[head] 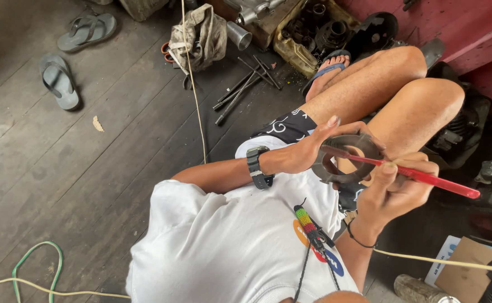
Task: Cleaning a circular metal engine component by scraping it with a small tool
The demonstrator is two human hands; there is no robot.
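Over dark floorboards (89,163), left hand (302,152) fingers clamp a grey ring (344,160); right hand (394,191) fingers clamp a red tool (425,178) crossing it

The ring part (344,160) in the left hand (302,154) looks like dull grey metal, dark and a bit rough. The stick tool (425,177) in the right hand (394,191) is shiny red plastic. The floor (89,163) is old wood, worn and matt. The shirt (229,247) is soft white cloth. The rods (246,87) are dark metal.
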